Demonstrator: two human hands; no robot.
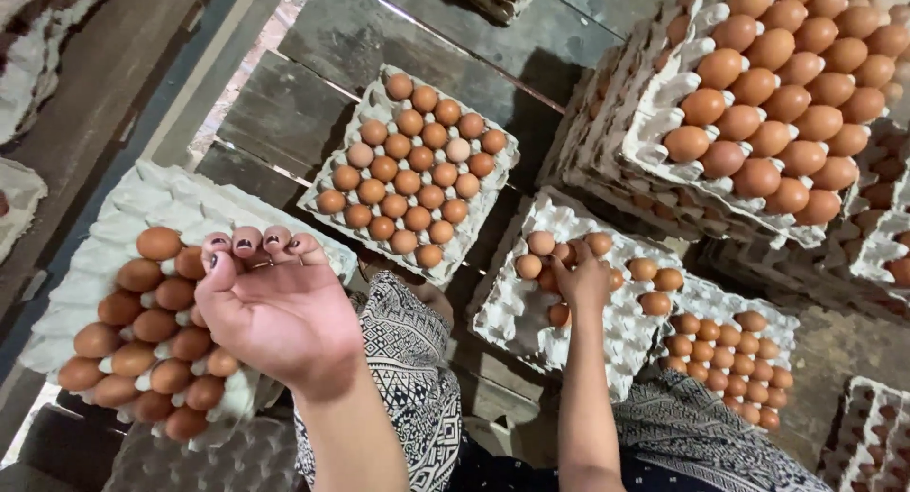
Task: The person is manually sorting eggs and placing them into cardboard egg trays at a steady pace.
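My left hand (pixel 275 307) lies palm down over a grey pulp tray (pixel 142 203) partly filled with brown eggs (pixel 156 326) at the near left. Its fingers are close together against the eggs at the tray's middle, and what is under the palm is hidden. My right hand (pixel 580 279) reaches down to a partly filled tray (pixel 517 317) in the middle. Its fingers are closed around a few brown eggs (pixel 542 264) at that tray's top. More eggs (pixel 654 288) sit just right of that hand.
A full tray of brown eggs (pixel 409 165) lies on dark wooden planks (pixel 284 113). Tall stacks of filled trays (pixel 777 103) stand at the upper right, another filled tray (pixel 735 369) at the lower right. Empty trays (pixel 218 464) sit near my patterned clothing (pixel 417 359).
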